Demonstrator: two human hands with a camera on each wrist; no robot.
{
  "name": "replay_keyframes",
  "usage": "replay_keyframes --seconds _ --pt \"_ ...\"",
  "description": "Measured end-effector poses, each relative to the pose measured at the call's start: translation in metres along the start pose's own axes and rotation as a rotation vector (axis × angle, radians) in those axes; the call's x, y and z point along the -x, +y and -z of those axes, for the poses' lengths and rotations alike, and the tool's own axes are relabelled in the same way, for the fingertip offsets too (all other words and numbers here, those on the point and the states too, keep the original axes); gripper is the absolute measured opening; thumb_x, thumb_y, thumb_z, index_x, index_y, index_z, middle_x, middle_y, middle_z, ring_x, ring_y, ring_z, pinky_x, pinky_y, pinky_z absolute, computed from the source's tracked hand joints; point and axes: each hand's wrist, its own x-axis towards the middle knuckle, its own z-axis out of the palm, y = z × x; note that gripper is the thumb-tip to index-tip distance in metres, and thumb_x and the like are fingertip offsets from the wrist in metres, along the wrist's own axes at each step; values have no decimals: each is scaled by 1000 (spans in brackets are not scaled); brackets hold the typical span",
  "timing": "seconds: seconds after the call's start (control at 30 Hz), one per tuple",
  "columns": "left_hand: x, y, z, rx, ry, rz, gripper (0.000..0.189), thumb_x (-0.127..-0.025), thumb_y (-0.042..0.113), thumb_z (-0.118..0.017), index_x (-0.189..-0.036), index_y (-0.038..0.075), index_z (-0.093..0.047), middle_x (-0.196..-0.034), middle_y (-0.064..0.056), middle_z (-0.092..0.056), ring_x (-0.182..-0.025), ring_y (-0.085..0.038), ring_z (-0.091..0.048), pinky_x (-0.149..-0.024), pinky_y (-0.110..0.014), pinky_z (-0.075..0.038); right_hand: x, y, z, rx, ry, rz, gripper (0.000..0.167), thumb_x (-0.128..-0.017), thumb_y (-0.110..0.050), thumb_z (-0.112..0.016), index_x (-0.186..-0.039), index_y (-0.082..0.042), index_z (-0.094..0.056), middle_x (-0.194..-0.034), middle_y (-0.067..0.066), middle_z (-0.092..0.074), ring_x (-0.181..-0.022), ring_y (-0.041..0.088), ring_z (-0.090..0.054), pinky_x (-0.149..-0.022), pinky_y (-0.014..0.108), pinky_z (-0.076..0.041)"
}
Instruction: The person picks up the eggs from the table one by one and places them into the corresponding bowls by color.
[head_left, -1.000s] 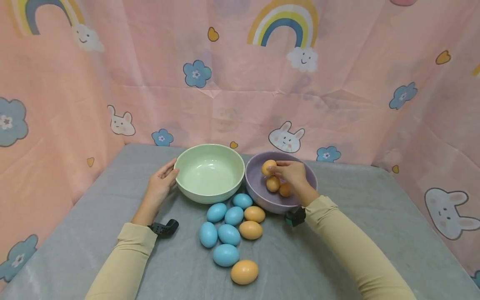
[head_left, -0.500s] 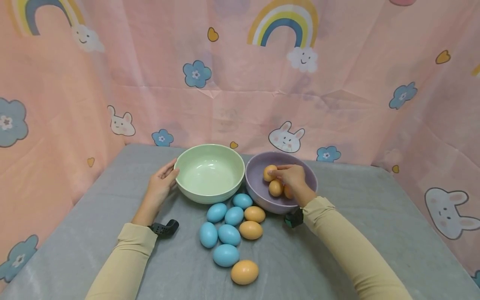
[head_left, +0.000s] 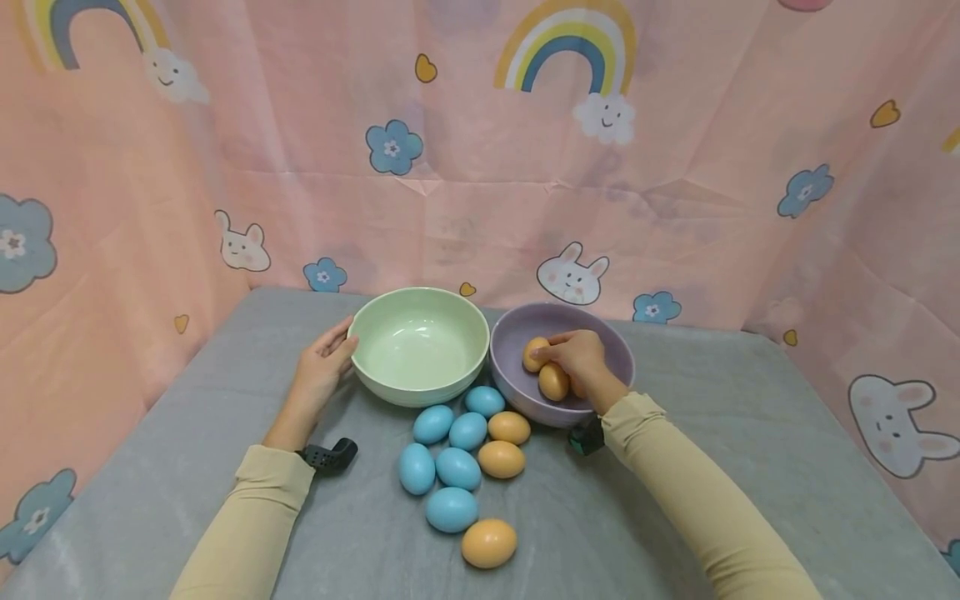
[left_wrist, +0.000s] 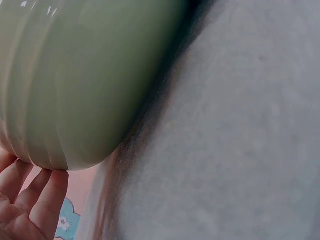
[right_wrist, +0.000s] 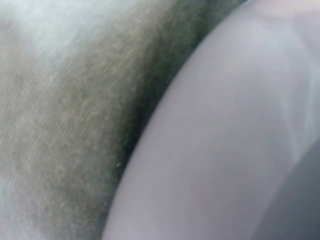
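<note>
In the head view my left hand [head_left: 324,364] rests against the left side of a pale green bowl [head_left: 420,350]. The left wrist view shows extended fingers [left_wrist: 49,202] touching the outer wall of this green bowl [left_wrist: 85,85]. Inside the purple bowl [head_left: 513,342], my right hand [head_left: 582,360] pinches a yellow-orange egg [head_left: 535,355] between thumb and fingers. Another yellow-orange egg [head_left: 553,382] lies just below it, and a third is mostly hidden behind the hand. Only the blurred outer wall of the purple bowl [right_wrist: 215,140] fills the right wrist view.
Several blue eggs [head_left: 457,469] lie in a cluster before the bowls on the grey tabletop [head_left: 360,533]. Beside them are two yellow-orange eggs [head_left: 502,460], with one more yellow-orange egg [head_left: 489,543] nearer the front. A pink patterned curtain [head_left: 465,217] encloses the back and sides.
My right hand has lowered slightly into the purple bowl with the pinched egg. The loose eggs there have shifted a little toward the near side. My left hand stays in place.
</note>
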Motion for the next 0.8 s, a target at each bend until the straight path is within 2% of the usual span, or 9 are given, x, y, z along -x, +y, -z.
replay_keyframes --seconds 0.13,0.33,0.5,0.57,0.73,0.8 --pt "0 1 1 2 1 -1 55 -103 26 -54 -155 16 -36 -162 -3 -33 -146 -19 -40 -107 -19 -47 0 -1 0 -1 -11 15 50 -86 -18 -77 -129 5 -63 -137 22 -58 -115 29 -57 -105 41 -53" --pt "1 1 0 -5 8 2 55 -103 24 -54 -154 15 -37 -161 -3 -34 -145 -19 -40 -108 -20 -47 4 -1 5 -55 -14 18 50 -86 -15 -77 -130 3 -63 -137 19 -60 -109 22 -59 -94 28 -56" --pt "1 1 -2 -10 9 7 54 -104 24 -54 -154 15 -37 -161 -4 -34 -146 -18 -40 -109 -22 -46 16 -1 16 42 -3 129 49 -89 -24 -75 -130 0 -64 -135 16 -63 -123 26 -59 -107 35 -52" --pt "0 1 -2 -10 10 5 54 -104 24 -54 -154 15 -37 -161 -4 -34 -146 -19 -40 -109 -22 -46 24 -2 19 61 -11 148 49 -90 -27 -74 -130 -2 -65 -134 16 -64 -125 27 -59 -109 38 -51" --pt "1 1 -2 -12 11 4 55 -104 25 -54 -155 14 -36 -161 -4 -34 -146 -19 -40 -108 -21 -47 44 -6 24 16 -56 107 46 -91 -30 -73 -128 -5 -67 -135 14 -64 -117 22 -61 -105 35 -54" --pt "1 1 -2 -11 11 4 55 -103 25 -54 -155 14 -36 -161 -4 -34 -146 -19 -39 -108 -21 -47 53 -7 26 2 -79 98 45 -91 -31 -73 -128 -6 -67 -135 13 -64 -119 22 -60 -107 35 -52"
